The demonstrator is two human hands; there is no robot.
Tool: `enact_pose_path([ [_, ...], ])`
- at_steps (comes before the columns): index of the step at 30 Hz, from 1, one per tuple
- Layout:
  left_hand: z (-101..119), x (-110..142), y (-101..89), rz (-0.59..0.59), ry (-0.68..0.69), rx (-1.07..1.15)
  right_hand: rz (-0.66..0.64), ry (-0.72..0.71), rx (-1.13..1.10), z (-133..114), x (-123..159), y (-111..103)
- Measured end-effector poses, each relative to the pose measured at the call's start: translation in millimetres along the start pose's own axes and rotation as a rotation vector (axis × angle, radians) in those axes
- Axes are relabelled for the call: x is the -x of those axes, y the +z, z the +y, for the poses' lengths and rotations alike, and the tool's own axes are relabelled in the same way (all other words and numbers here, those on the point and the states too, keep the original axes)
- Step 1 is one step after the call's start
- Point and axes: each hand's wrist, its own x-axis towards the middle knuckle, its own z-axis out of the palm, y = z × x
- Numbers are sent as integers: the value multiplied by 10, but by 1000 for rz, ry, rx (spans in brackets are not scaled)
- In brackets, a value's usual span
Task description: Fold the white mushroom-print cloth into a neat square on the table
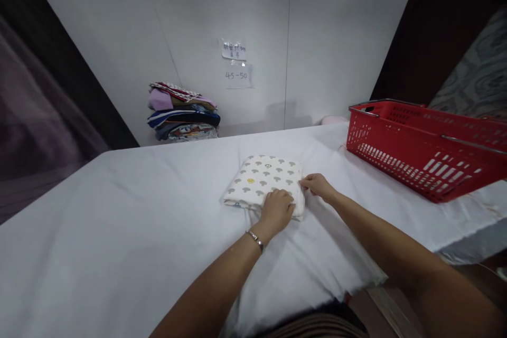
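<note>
Folded mushroom-print cloth on white table, left grip on top, right grip pinching its edge, red basket beyond

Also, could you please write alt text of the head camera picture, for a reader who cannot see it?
A person's left hand rests on a folded white cloth with grey mushroom-like shapes, the right hand at its right edge, on a white-covered table. A red basket stands at the right; folded fabrics are stacked beyond the table.
</note>
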Motion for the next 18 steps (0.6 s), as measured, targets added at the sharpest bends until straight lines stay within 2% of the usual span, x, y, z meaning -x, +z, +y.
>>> enact_pose_path([
  [10, -7, 11, 8, 0, 0, 5, 2, 51, -28, -95, -24, 12],
  [18, -2, 31, 39, 13, 0, -13, -10, 112, 140, -21, -64, 5],
])
